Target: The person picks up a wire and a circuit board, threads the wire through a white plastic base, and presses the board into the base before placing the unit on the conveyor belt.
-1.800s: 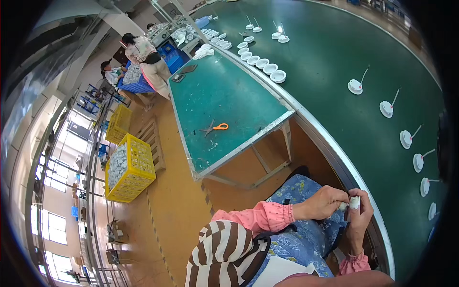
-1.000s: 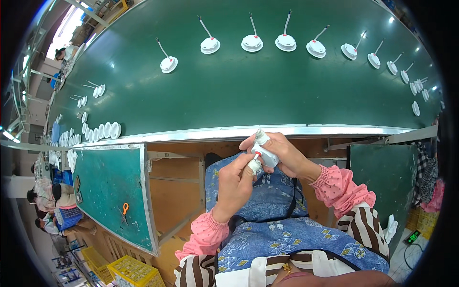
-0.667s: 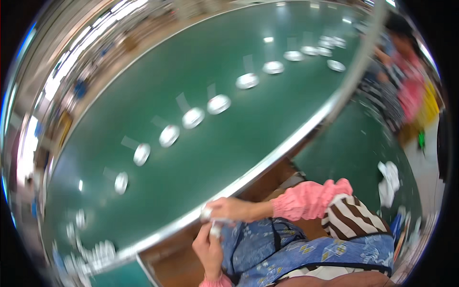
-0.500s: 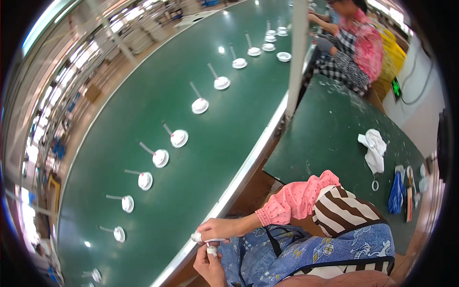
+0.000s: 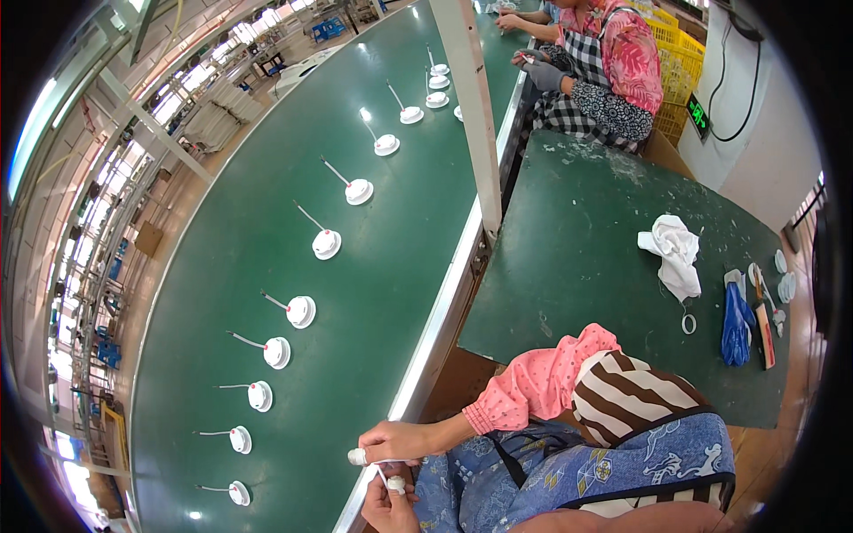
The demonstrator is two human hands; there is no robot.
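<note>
Held item: a white wire, found between the two hands, at the metal edge of the long green surface. The deciding relation is the wire's line: its visible length is short and straight, slanting from the underside of the right hand down and slightly rightward to the thumb of the left hand. The left hand is nearer the lower end and the right hand nearer the upper. Relative to the left grip, the wire lies above and slightly left, entering beside the thumb; relative to the right grip, it lies directly below. State of the left grip: bent closely, apparently pinching the wire at the white-covered thumb. State of the right grip: fingers curled, back of the hand uppermost, apparently clasping the part from which the wire emerges (only a thin pale edge of it shows, so its form and tilt cannot be certified). The right hand stands just beyond the left, the two nearly touching; whether skin meets skin cannot be told. To the left, well apart from both hands, the nearest round white unit sits on the surface with its own wire pointing left, away from the grips. Further units stand in a curving row beyond it. To the right, on a separate green table, lies a white cloth, also well apart from the hands.
</note>
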